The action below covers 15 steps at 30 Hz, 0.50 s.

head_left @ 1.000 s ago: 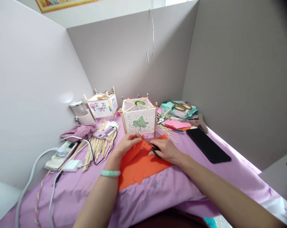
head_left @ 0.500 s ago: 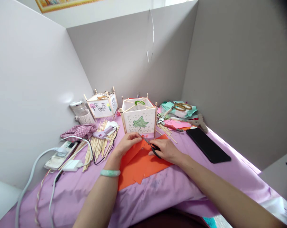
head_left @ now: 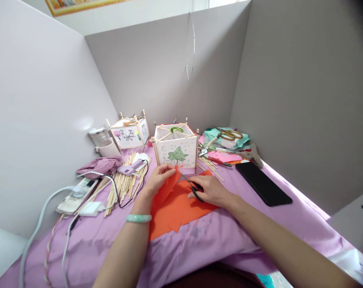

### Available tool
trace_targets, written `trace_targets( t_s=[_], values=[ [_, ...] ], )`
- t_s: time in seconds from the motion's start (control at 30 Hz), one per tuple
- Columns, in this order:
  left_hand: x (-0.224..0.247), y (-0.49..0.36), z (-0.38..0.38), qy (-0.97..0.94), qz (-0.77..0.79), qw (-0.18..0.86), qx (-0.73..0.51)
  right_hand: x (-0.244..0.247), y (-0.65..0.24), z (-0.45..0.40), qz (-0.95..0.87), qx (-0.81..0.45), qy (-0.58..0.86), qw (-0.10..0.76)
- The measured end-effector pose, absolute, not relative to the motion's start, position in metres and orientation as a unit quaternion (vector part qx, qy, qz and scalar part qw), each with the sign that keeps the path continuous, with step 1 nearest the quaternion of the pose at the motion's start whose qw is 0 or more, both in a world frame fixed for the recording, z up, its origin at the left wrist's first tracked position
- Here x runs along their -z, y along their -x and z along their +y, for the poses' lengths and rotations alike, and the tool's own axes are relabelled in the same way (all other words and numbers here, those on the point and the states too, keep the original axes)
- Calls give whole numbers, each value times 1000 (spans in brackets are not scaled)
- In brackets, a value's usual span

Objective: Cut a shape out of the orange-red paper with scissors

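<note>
Scissors with black handles (head_left: pixel 197 195) are gripped in the right hand (head_left: pixel 213 190), the fingers curled around the loops and the blades pointing up and leftward toward the left hand (head_left: pixel 161 181). That hand pinches the far edge of the orange sheet (head_left: pixel 183 210) between thumb and fingers, raising it by the blade tips; whether the blades are on the sheet there is hard to make out, and it looks like paper, though it might be thin cloth. The rest of the sheet lies on the purple tablecloth (head_left: pixel 208 250), beneath and between both hands. A pale green bangle (head_left: pixel 138 218) circles the left wrist.

Just beyond the hands stands a stick-framed lantern (head_left: pixel 184 148) with a green leaf drawn on its front panel. A second lantern (head_left: pixel 129 137), showing a bird drawing, stands farther back on the left, near a lidded glass jar (head_left: pixel 99 138). Nearer on that side, a lilac glue gun (head_left: pixel 129 168) rests on a spread of wooden sticks (head_left: pixel 124 190), with a checked cloth (head_left: pixel 99 166) beside them. On the right lie a black smartphone (head_left: pixel 263 184), red-handled pliers (head_left: pixel 219 161) and large gold-handled scissors (head_left: pixel 231 135) on turquoise material (head_left: pixel 245 141).
</note>
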State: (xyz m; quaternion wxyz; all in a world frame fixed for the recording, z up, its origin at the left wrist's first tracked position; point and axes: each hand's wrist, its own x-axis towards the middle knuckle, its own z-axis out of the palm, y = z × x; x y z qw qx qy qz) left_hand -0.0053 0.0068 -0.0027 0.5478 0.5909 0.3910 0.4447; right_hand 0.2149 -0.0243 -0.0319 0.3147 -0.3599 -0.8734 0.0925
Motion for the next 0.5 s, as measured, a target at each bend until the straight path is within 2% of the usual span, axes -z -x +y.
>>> trace_targets(
  t_s=[0.5],
  values=[
    [3, 6, 6, -595, 388, 554, -434, 35, -215, -22, -883, -66, 354, 303]
  ],
)
